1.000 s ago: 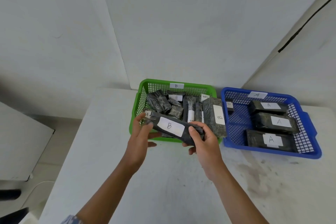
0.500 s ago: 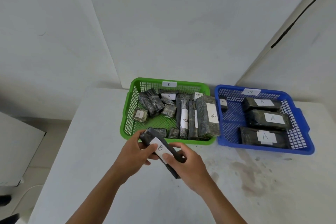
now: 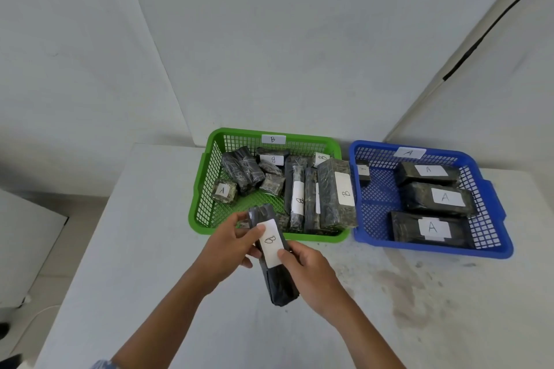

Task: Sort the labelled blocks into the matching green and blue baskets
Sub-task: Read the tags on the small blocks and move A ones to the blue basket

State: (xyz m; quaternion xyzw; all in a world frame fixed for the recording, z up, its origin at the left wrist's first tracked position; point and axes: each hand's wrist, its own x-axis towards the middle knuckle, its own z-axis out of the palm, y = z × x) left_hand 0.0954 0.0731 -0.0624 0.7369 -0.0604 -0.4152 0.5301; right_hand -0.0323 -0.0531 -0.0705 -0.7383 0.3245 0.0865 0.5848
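Sitting side by side on the worktop (image 3: 150, 249), the green basket (image 3: 209, 165) and blue basket (image 3: 494, 207) hold wrapped blocks. Left hand (image 3: 230, 244) and right hand (image 3: 311, 266) both grip one B-labelled block (image 3: 274, 260) just before the green basket.

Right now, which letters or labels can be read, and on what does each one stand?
"B": held block, in both hands.
"B": green basket rim tag.
"A": blue basket rim tag.
"A": small block in the green basket.
"B": tall block there.
"A": three long blocks in the blue basket.
Other labels: unclear.
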